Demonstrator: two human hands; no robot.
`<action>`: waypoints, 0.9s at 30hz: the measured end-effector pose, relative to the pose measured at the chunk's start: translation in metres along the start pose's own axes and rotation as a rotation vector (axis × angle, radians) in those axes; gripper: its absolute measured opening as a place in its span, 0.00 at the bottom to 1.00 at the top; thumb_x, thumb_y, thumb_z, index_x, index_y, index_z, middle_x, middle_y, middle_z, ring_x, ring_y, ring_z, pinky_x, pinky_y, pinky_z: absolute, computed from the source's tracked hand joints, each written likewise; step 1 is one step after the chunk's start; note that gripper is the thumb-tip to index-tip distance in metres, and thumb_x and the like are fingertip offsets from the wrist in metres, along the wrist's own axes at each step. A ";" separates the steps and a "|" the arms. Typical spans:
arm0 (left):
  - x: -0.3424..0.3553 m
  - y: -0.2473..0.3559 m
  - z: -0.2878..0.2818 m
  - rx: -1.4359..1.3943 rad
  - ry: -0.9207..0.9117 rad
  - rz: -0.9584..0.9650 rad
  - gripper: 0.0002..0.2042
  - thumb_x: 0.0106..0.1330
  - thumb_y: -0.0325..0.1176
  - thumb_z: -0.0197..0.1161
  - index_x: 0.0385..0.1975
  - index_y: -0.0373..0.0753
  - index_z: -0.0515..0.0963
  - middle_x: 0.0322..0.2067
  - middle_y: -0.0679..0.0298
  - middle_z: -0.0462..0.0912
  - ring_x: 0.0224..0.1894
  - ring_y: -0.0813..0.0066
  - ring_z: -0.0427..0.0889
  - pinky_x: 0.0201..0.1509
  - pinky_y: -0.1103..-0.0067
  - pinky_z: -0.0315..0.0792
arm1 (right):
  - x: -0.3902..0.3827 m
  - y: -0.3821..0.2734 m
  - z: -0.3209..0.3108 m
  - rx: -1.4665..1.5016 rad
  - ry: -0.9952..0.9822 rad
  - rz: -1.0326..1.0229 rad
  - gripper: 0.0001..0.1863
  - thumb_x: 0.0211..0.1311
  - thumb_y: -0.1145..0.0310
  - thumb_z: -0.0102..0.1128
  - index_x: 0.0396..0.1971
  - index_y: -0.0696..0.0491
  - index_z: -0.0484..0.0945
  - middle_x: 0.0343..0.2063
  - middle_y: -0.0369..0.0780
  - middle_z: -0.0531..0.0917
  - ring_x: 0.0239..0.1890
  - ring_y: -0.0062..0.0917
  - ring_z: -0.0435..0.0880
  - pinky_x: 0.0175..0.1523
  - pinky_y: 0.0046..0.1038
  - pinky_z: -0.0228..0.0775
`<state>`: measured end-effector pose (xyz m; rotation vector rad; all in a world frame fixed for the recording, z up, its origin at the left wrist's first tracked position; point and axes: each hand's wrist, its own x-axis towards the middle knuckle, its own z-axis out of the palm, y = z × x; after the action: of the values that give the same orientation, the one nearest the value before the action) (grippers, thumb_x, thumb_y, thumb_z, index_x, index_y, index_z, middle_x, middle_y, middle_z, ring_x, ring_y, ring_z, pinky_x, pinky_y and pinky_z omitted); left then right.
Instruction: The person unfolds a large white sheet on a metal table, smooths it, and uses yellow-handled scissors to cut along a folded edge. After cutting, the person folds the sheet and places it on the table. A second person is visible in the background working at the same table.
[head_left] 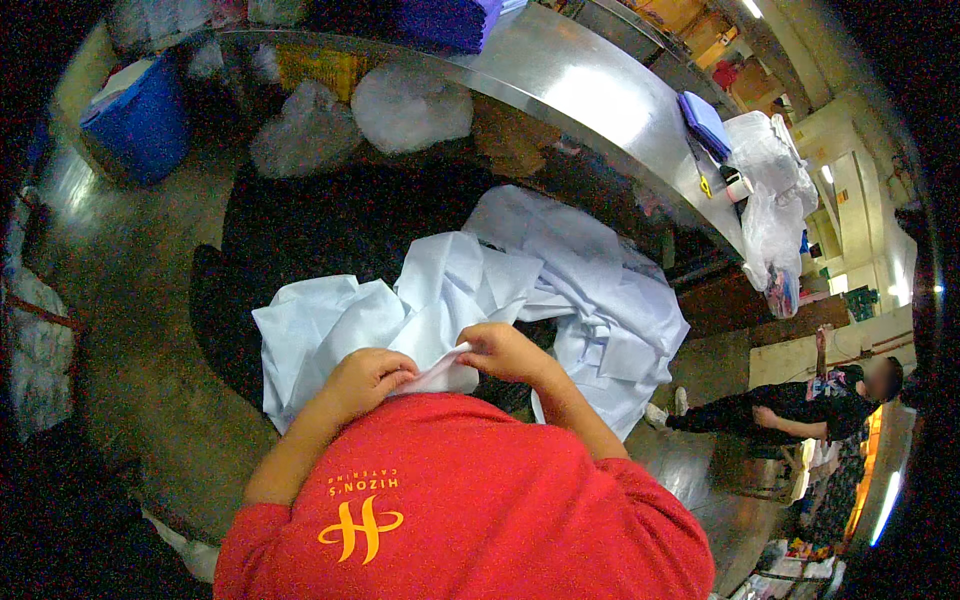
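Note:
A large white cloth (440, 280) lies bunched in front of me, its folds spreading to the left and away. Close to my red shirt, my left hand (375, 380) is closed on the cloth's near edge. My right hand (500, 352) pinches the same edge a little farther right, between thumb and fingers. A short stretch of hem runs taut between the two hands. More white fabric (610, 330) hangs in crumpled folds to the right; whether it is the same piece, I cannot tell. Dark material (300, 230) shows beneath and behind the cloth.
A long metal table (590, 85) curves across the far side, bearing folded purple cloth (705, 125) and plastic bags (770, 170). Filled clear bags (410, 108) sit below it. A blue bin (140, 120) stands far left. At right, a person in dark clothes (790, 410) stands.

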<state>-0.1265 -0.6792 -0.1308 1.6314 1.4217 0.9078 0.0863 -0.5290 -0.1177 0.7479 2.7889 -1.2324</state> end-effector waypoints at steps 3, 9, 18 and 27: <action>0.000 -0.001 0.004 0.009 -0.086 0.021 0.10 0.57 0.40 0.60 0.30 0.41 0.79 0.27 0.58 0.81 0.31 0.60 0.79 0.35 0.71 0.71 | -0.001 0.001 0.008 0.002 -0.037 -0.014 0.14 0.53 0.60 0.60 0.33 0.56 0.76 0.25 0.48 0.80 0.29 0.42 0.80 0.33 0.36 0.69; 0.009 -0.005 0.003 0.088 -0.091 0.060 0.09 0.55 0.41 0.62 0.28 0.43 0.79 0.24 0.59 0.80 0.27 0.62 0.79 0.32 0.72 0.72 | -0.001 0.013 0.006 0.072 -0.021 0.031 0.13 0.54 0.62 0.60 0.35 0.56 0.77 0.28 0.48 0.81 0.31 0.39 0.81 0.37 0.32 0.71; 0.006 0.001 0.001 0.147 -0.119 0.059 0.07 0.57 0.36 0.62 0.29 0.40 0.79 0.26 0.58 0.81 0.29 0.62 0.80 0.33 0.73 0.72 | -0.073 0.098 -0.195 -0.314 0.888 0.408 0.28 0.49 0.66 0.61 0.53 0.52 0.66 0.32 0.46 0.82 0.34 0.38 0.81 0.40 0.35 0.73; 0.000 0.014 0.003 0.112 -0.082 0.064 0.08 0.57 0.38 0.61 0.28 0.41 0.79 0.26 0.58 0.81 0.29 0.63 0.80 0.33 0.73 0.72 | -0.184 0.205 -0.388 -0.084 1.075 1.048 0.38 0.55 0.77 0.45 0.64 0.29 0.48 0.17 0.39 0.75 0.14 0.22 0.71 0.17 0.29 0.62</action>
<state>-0.1178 -0.6810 -0.1197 1.7858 1.3934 0.7998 0.4083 -0.2176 0.0424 2.9379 2.0528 -0.5066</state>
